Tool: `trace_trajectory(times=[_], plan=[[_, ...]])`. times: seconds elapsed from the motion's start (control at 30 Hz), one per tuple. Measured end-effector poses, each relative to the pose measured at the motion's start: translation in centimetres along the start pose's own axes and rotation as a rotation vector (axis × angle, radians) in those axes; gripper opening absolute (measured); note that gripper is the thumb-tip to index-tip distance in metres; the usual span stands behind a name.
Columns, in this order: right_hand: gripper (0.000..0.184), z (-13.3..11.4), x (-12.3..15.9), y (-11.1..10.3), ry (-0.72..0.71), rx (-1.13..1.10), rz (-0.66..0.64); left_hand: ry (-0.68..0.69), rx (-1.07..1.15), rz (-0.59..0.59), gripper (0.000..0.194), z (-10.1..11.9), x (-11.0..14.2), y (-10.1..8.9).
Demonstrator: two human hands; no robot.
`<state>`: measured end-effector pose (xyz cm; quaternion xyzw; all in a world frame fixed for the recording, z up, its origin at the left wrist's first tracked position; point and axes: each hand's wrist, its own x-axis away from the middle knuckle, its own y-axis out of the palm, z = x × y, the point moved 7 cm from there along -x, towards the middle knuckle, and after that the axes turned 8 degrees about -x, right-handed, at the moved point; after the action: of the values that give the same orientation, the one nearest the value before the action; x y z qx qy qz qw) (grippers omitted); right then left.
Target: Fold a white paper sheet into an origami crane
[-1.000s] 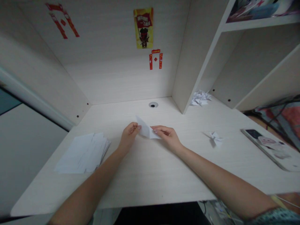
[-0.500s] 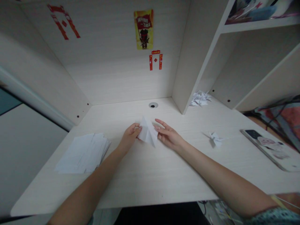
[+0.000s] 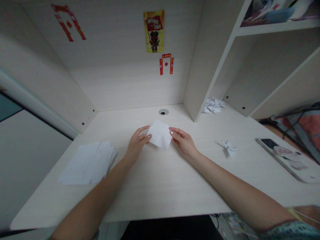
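At frame centre, a small white square paper sheet (image 3: 159, 134) hangs cornerwise between two hands: left hand (image 3: 136, 144) pinches its left corner, right hand (image 3: 184, 143) its right corner, above the pale wooden desk (image 3: 160, 180).

On the back wall, the yellow poster (image 3: 154, 31) carries a red flag with white Chinese characters, too blurred to read. Just below and right of the yellow poster, a small set of red paper strips (image 3: 166, 63) bears gold marks, illegible. Well to the left of the yellow poster, larger red strips (image 3: 68, 22) show no legible characters either.
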<state>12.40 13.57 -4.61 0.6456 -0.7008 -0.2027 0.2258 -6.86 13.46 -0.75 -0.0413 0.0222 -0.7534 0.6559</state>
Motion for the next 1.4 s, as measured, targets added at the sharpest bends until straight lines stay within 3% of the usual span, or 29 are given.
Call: trace_trajectory(times=[0.13,0.3,0.4,0.7,1.1,1.4], plan=[[0.031,0.0,-0.2,-0.4,-0.005,0.008,0.009,0.022,0.010,-0.032,0.064,0.2,0.0,0.0],[0.030,0.6,-0.3,-0.2,0.027,0.001,-0.032,0.020,-0.029,-0.180,0.079,1.2,0.8,1.8],[0.029,0.9,-0.3,-0.1,0.042,-0.013,-0.057,0.002,-0.027,-0.211,0.078,1.4,1.2,2.3],[0.029,0.7,0.4,1.1,0.107,-0.047,-0.105,0.017,-0.085,-0.076,0.061,0.1,0.4,0.7],[0.040,1.4,1.9,3.1,0.269,-0.192,-0.324,0.009,-0.017,-0.053,0.051,-0.4,0.6,1.3],[0.038,1.2,1.4,2.6,0.217,-0.153,-0.264,-0.017,0.020,-0.037,0.049,-0.4,0.7,1.2]])
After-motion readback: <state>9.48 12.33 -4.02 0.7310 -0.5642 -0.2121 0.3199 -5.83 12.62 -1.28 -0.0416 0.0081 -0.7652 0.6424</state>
